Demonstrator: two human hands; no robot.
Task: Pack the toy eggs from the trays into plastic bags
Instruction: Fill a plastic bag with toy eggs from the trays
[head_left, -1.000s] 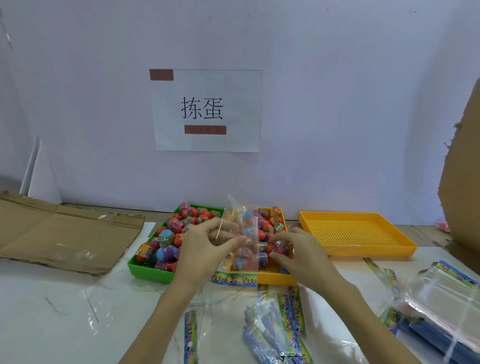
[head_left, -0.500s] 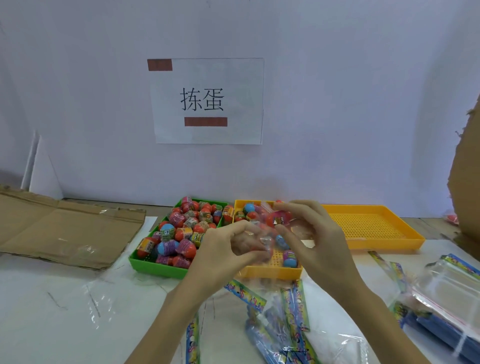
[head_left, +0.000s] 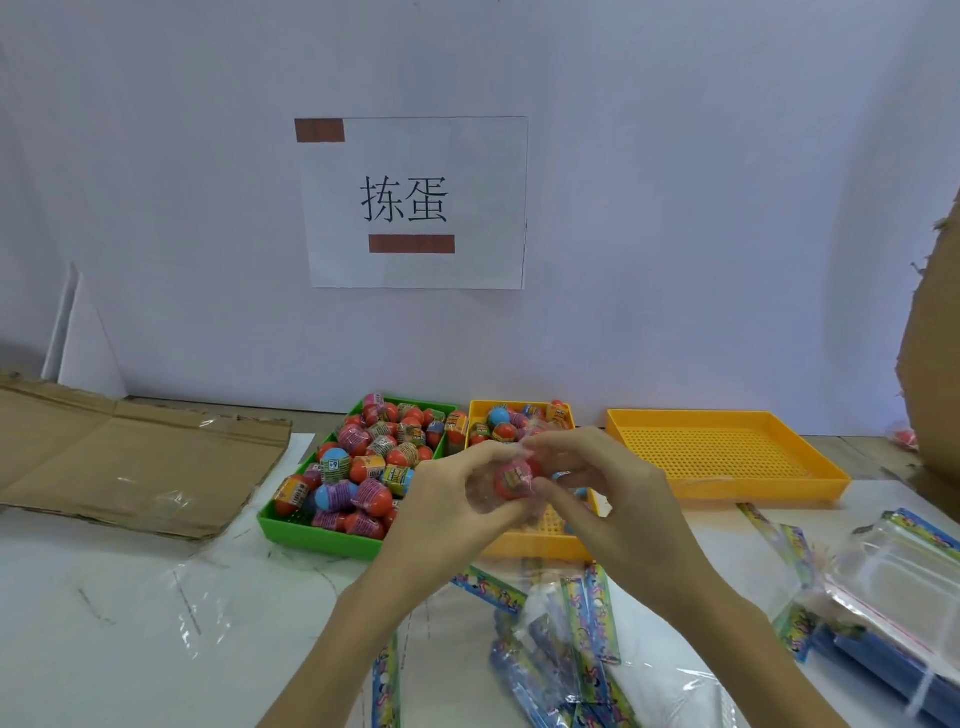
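Observation:
A clear plastic bag with a red toy egg (head_left: 513, 480) inside hangs between my two hands, just above the small yellow tray (head_left: 540, 543). My left hand (head_left: 447, 514) grips the bag from the left and my right hand (head_left: 597, 493) pinches it from the right. The green tray (head_left: 311, 530) to the left is heaped with several red, blue and pink eggs. A few more eggs (head_left: 501, 418) lie at the back of the small yellow tray.
A large yellow perforated tray (head_left: 727, 457) stands at the right. Loose printed bags (head_left: 587, 623) lie on the white table in front of me, and a stack of clear bags (head_left: 893, 587) sits at the right edge. Flattened cardboard (head_left: 130, 462) lies at the left.
The bag was held up flat over the trays, then gathered around the egg between both hands. My right hand dropped from above the tray to the bag's right side.

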